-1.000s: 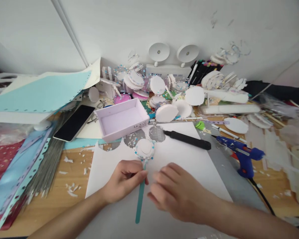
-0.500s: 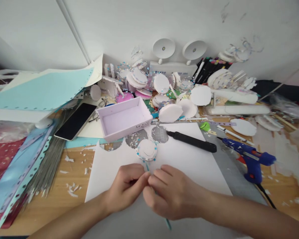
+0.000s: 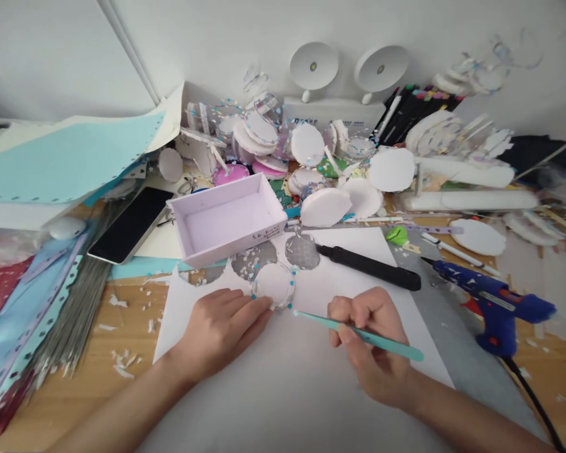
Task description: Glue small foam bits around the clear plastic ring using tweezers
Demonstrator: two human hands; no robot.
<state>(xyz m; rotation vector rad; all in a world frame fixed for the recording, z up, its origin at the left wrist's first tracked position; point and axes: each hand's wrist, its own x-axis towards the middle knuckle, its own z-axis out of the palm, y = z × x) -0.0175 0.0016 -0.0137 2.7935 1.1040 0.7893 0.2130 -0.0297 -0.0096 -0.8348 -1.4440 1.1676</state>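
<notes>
A small white disc (image 3: 276, 284) with blue star bits around its edge lies on the white sheet in the middle. My left hand (image 3: 224, 321) rests palm down on the sheet, its fingertips closed on the disc's lower left edge. In my right hand (image 3: 370, 343) are slim teal tweezers (image 3: 387, 343), held like a pen. The tweezers' tip points left, close to the disc's lower right edge, with a tiny pale bit at it. Whether the tip touches the disc I cannot tell.
A lilac foam tray (image 3: 231, 220) stands behind the disc. A black pen-shaped tool (image 3: 372, 267) and a blue glue gun (image 3: 495, 299) lie to the right. Several white discs (image 3: 325, 207) are heaped at the back. A phone (image 3: 132, 225) and wire stems (image 3: 82, 308) lie left.
My hands were together in front of the disc and have moved apart. The left now touches the disc. The right has moved right, with the tweezers turned from upright to sideways.
</notes>
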